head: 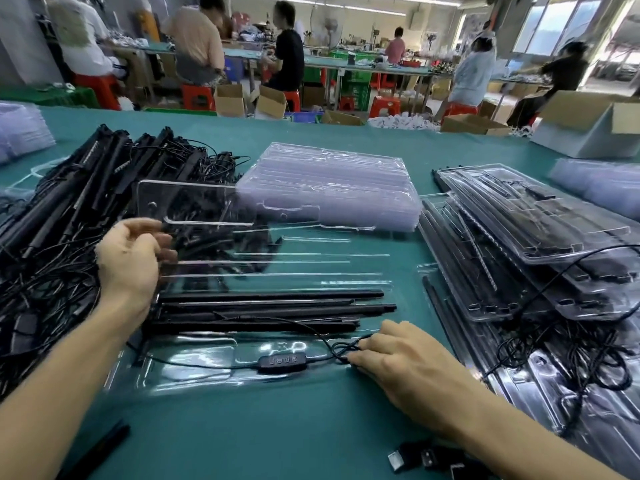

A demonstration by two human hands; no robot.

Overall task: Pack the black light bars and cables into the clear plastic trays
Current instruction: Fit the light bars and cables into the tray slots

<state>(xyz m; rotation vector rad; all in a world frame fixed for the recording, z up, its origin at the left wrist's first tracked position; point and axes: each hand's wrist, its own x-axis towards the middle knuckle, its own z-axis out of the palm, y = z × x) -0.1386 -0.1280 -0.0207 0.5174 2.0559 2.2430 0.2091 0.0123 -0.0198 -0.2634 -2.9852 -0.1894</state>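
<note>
A clear plastic tray lies open on the green table in front of me, with several black light bars laid across it. A thin black cable with an inline controller runs over its near part. My left hand grips the left edge of the raised clear lid, which stands tilted above the bars. My right hand rests on the tray's right end, its fingers pinching the bunched cable.
A heap of loose black bars and tangled cables fills the left. A stack of empty clear trays sits behind. Packed trays pile up at right with a loose cable. USB plugs lie near the front edge. People work at far tables.
</note>
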